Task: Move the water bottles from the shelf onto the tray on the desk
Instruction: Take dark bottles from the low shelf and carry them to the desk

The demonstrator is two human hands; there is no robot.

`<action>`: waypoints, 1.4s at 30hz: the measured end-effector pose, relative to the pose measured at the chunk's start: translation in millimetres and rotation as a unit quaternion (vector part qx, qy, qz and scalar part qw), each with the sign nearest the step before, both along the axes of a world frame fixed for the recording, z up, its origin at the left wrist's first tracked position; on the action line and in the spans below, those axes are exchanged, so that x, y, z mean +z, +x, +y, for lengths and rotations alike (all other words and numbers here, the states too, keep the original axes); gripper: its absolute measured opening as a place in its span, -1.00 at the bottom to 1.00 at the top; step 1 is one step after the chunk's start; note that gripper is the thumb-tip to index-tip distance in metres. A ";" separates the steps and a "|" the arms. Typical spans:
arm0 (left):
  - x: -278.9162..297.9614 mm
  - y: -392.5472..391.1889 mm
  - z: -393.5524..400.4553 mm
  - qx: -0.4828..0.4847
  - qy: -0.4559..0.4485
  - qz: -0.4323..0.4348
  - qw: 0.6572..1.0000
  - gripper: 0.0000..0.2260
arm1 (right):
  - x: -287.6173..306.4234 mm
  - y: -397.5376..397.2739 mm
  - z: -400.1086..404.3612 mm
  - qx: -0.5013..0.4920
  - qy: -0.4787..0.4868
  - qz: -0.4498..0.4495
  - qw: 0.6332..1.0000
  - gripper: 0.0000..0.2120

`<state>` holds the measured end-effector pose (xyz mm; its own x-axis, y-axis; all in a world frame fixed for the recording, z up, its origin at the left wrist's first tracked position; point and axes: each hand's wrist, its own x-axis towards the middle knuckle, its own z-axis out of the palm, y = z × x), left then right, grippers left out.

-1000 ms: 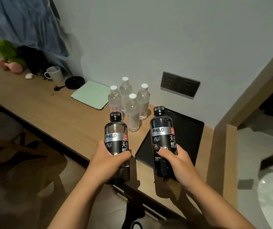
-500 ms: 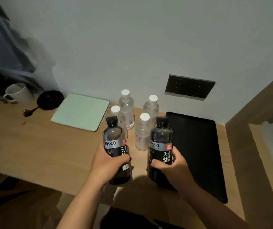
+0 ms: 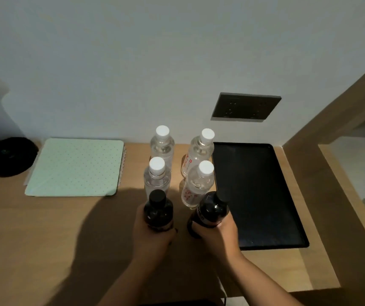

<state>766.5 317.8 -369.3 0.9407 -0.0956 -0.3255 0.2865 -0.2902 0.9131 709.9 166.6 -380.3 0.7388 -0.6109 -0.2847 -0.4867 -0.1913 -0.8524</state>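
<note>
We stand at the bench (image 3: 44, 239), the biggest thing in view, with the black tray (image 3: 254, 191) lying flat at its right side under a wall socket (image 3: 245, 107). The tray holds nothing yet. A green pad (image 3: 75, 166) and a black disc (image 3: 7, 156) lie to the left.

Just left of the tray stand four clear bottles (image 3: 161, 144) with white caps, in two rows of two, on the bare bench and not on the tray.

We carry two dark bottles, one in each of our hands. The left hand (image 3: 152, 237) is wrapped around the left dark bottle (image 3: 158, 212), held upright. The right hand (image 3: 219, 235) grips the right dark bottle (image 3: 213, 209), which leans toward the tray's near-left edge.

We judge the step to be delivery: both dark bottles must go rightward over the tray rim and be set down upright, without knocking the clear ones. That makes six bottles, none on the tray.
</note>
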 end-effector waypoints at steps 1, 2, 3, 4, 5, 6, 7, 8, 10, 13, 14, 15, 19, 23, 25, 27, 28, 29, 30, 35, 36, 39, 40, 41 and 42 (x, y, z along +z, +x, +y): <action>-4.0 0.4 1.6 -0.007 -0.004 -0.010 1.000 -0.41 | -0.9 0.4 2.5 -0.008 -0.004 0.000 1.000 -0.48; -7.0 0.7 3.3 -0.016 -0.006 -0.020 1.000 -0.41 | -1.6 0.9 4.8 -0.008 -0.011 -0.002 1.000 -0.50; -9.5 1.2 5.2 -0.027 -0.008 -0.031 0.999 -0.41 | -1.2 1.6 7.2 -0.005 -0.019 0.002 1.000 -0.52; -12.1 2.1 7.3 -0.042 -0.007 -0.043 0.998 -0.41 | -2.2 2.4 9.0 -0.001 -0.024 0.005 1.000 -0.52; -14.7 3.3 9.1 -0.059 -0.006 -0.055 0.997 -0.41 | -3.5 3.0 10.7 0.001 -0.026 0.010 1.000 -0.50; -16.6 4.2 10.9 -0.075 -0.005 -0.064 0.995 -0.42 | -5.9 3.4 12.2 0.004 -0.027 0.014 1.000 -0.50; -18.7 5.1 12.6 -0.086 -0.005 -0.073 0.994 -0.42 | -8.0 3.8 13.8 0.008 -0.029 0.018 0.999 -0.50; -21.0 5.8 14.7 -0.096 -0.005 -0.082 0.992 -0.42 | -10.2 3.7 15.3 0.013 -0.032 0.022 0.999 -0.50; -26.3 6.4 18.2 -0.109 0.003 -0.088 0.990 -0.40 | -12.3 3.7 18.7 0.022 -0.039 0.030 0.999 -0.52; -35.0 6.6 23.6 -0.099 0.002 -0.088 0.991 -0.36 | -14.3 1.7 21.9 0.029 -0.044 0.039 0.998 -0.54; -36.6 6.6 25.3 -0.095 0.001 -0.089 0.991 -0.36 | -15.3 1.3 22.5 0.026 -0.046 0.042 0.998 -0.53; -38.7 6.7 26.7 -0.095 0.002 -0.094 0.991 -0.36 | -16.8 0.9 23.0 0.023 -0.048 0.047 0.997 -0.51; -48.8 5.9 32.6 -0.098 0.008 -0.123 0.987 -0.32 | -22.2 -0.6 23.3 0.017 -0.045 0.060 0.997 -0.44; -46.6 5.7 35.7 -0.105 0.021 -0.159 0.982 -0.29 | -24.5 -1.6 22.6 0.025 -0.037 0.062 0.997 -0.43; -39.5 4.5 36.7 -0.110 0.023 -0.179 0.977 -0.29 | -24.4 -3.1 22.1 0.034 -0.030 0.062 0.997 -0.43; -26.8 3.5 37.9 -0.121 0.029 -0.196 0.973 -0.28 | -20.3 -4.4 22.3 0.044 -0.027 0.064 0.997 -0.45; -20.2 2.9 39.1 -0.127 0.029 -0.212 0.969 -0.28 | -17.6 -5.5 22.3 0.047 -0.027 0.064 0.996 -0.46; -11.8 2.2 40.0 -0.133 0.028 -0.231 0.963 -0.27 | -14.1 -7.2 22.3 0.047 -0.026 0.060 0.997 -0.45; -3.1 1.5 40.8 -0.137 0.027 -0.252 0.958 -0.27 | -10.1 -9.4 22.0 0.043 -0.021 0.054 0.997 -0.43; 40.2 -7.3 33.3 -0.143 0.034 -0.355 0.923 -0.27 | 27.0 -31.0 15.8 0.059 -0.019 0.025 0.998 -0.22; 48.3 -12.0 29.5 -0.148 0.035 -0.367 0.918 -0.28 | 36.3 -37.9 12.4 0.070 -0.034 0.020 0.997 -0.21; 75.1 -33.2 12.0 -0.193 0.025 -0.349 0.917 -0.26 | 64.7 -67.0 -2.8 0.088 -0.102 0.005 0.991 -0.25; 82.0 -41.5 4.3 -0.220 0.034 -0.344 0.912 -0.25 | 73.1 -79.4 -9.4 0.089 -0.128 -0.001 0.988 -0.25; 86.8 -50.2 -4.8 -0.247 0.050 -0.356 0.900 -0.24 | 80.9 -93.6 -16.8 0.089 -0.151 -0.007 0.984 -0.27; 90.6 -60.1 -14.9 -0.272 0.071 -0.373 0.884 -0.23 | 88.3 -109.1 -24.7 0.090 -0.172 -0.014 0.981 -0.28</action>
